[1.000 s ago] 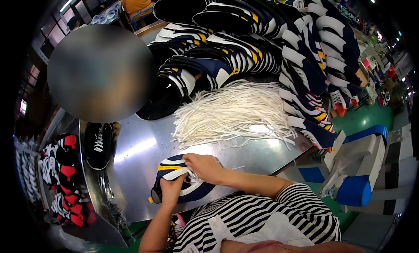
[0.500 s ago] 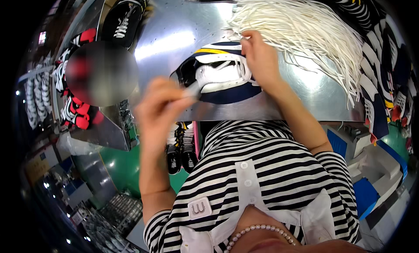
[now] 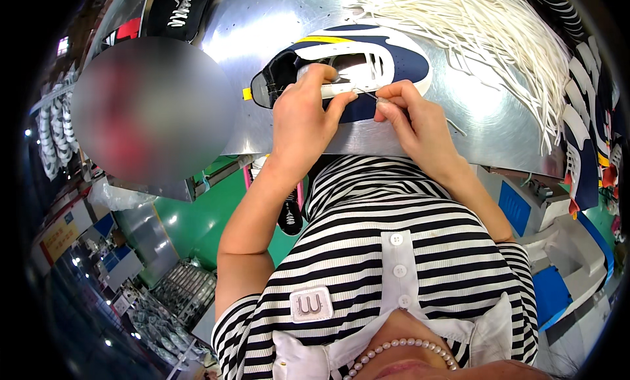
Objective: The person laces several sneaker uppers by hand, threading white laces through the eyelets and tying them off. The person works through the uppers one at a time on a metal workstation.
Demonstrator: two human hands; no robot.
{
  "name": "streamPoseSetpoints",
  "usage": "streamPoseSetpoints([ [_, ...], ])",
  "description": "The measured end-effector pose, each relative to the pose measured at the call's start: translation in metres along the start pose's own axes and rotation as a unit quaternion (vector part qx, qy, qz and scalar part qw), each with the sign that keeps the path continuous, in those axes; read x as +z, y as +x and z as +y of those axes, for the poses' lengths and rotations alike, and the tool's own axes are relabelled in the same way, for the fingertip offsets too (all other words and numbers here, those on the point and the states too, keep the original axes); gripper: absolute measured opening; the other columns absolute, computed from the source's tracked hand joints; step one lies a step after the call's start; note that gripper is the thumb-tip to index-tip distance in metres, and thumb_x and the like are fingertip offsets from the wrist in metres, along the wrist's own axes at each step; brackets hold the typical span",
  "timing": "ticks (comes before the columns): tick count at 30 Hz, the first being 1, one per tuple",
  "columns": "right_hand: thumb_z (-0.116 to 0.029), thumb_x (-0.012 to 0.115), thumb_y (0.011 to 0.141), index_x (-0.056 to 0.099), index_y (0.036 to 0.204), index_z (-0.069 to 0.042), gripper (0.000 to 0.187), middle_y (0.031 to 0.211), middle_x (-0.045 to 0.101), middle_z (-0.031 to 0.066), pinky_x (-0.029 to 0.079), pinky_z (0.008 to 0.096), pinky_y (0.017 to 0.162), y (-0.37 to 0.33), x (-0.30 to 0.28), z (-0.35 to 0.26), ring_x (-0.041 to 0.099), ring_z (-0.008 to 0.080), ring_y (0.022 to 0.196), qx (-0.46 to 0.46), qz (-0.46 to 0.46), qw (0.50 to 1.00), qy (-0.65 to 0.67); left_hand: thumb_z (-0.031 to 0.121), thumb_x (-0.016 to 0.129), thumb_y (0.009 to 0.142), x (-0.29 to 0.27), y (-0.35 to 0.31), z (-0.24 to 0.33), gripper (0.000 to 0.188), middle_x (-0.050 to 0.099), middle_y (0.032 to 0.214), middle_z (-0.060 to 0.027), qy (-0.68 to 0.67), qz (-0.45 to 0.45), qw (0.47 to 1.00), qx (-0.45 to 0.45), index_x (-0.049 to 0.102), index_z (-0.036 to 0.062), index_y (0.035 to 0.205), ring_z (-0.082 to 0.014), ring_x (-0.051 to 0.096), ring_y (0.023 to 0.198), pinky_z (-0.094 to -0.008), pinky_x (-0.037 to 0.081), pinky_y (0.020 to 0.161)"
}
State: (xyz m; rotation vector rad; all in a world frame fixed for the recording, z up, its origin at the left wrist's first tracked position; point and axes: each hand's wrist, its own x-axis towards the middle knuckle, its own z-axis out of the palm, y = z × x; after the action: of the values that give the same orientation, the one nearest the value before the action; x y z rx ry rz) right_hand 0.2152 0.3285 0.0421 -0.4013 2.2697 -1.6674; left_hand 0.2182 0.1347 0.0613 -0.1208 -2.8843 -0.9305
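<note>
A navy, white and yellow shoe [image 3: 410, 62] lies on its sole side on the metal table, toe to the right and black heel to the left. White lace [image 3: 377, 63] crosses the front of its opening. My left hand [image 3: 307, 104] is closed on the near white eyelet edge, its fingers reaching into the opening. My right hand [image 3: 410, 114] pinches a thin metal needle-like tool [image 3: 369, 94] whose tip reaches the near eyelet row. A short white lace end [image 3: 455, 126] lies right of my right hand.
A large heap of white laces [image 3: 472, 45] covers the table's far right. Striped navy and white shoe parts [image 3: 577, 130] hang along the right edge. A black shoe [image 3: 180, 12] stands at the far left. A blurred round patch [image 3: 154, 107] hides the left side.
My left hand has moved right onto the shoe's near eyelet edge. My right hand has come from the far side of the lacing to the near side, and a thin tool now shows in it.
</note>
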Motion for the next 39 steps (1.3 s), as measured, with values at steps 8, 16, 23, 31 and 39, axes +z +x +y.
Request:
streamPoseSetpoints([
  [8,-0.016,0.055,0.096,0.055,0.102,-0.003,0.015,0.081,0.071,0.0123,0.052,0.0383,0.065,0.002,-0.003,0.000,0.069,0.0315,0.073,0.006,-0.013,0.999,-0.045,0.033,0.080,0.075,0.001,0.005,0.001,0.030,0.068,0.074,-0.0065,0.064,-0.021,0.998,-0.016,0.063,0.0099,0.085,-0.0274,0.066,0.065,-0.0372,0.049,0.056],
  [16,-0.017,0.060,0.093,0.052,0.102,-0.002,0.019,0.075,0.067,0.0163,0.050,0.0448,0.063,0.016,0.004,0.008,0.066,0.0365,0.071,0.003,-0.021,0.997,-0.075,0.019,0.075,0.081,0.004,0.004,-0.006,0.019,0.068,0.077,-0.0092,-0.010,-0.043,0.996,0.083,0.067,0.0088,0.095,-0.0274,0.066,0.068,-0.0359,0.050,0.059],
  [23,-0.021,0.059,0.093,0.047,0.110,-0.004,0.027,0.078,0.067,0.0177,0.050,0.0483,0.065,0.021,-0.011,-0.006,0.065,0.0397,0.073,0.020,-0.073,0.984,-0.162,0.014,0.076,0.082,0.006,-0.007,-0.013,0.039,0.069,0.084,-0.0148,0.011,-0.061,0.991,0.120,0.053,0.0014,0.109,-0.0291,0.068,0.077,-0.0355,0.052,0.064],
  [31,-0.014,0.061,0.090,0.062,0.101,-0.007,0.014,0.075,0.066,0.0124,0.048,0.0386,0.059,0.051,-0.011,-0.015,0.064,0.0301,0.066,-0.213,-0.092,0.956,-0.179,0.010,0.084,0.072,0.015,-0.013,-0.016,0.041,0.059,0.069,-0.0062,0.012,0.040,0.960,0.278,0.054,0.0041,0.100,-0.0250,0.056,0.059,-0.0353,0.044,0.051],
  [39,-0.019,0.064,0.085,0.069,0.102,-0.009,0.020,0.089,0.072,0.0121,0.053,0.0383,0.072,0.052,-0.019,-0.009,0.069,0.0306,0.081,-0.036,-0.160,0.978,-0.132,0.008,0.079,0.074,0.012,-0.016,-0.022,0.035,0.060,0.069,-0.0039,-0.011,0.044,0.953,0.301,0.053,0.0074,0.097,-0.0207,0.056,0.057,-0.0331,0.042,0.054],
])
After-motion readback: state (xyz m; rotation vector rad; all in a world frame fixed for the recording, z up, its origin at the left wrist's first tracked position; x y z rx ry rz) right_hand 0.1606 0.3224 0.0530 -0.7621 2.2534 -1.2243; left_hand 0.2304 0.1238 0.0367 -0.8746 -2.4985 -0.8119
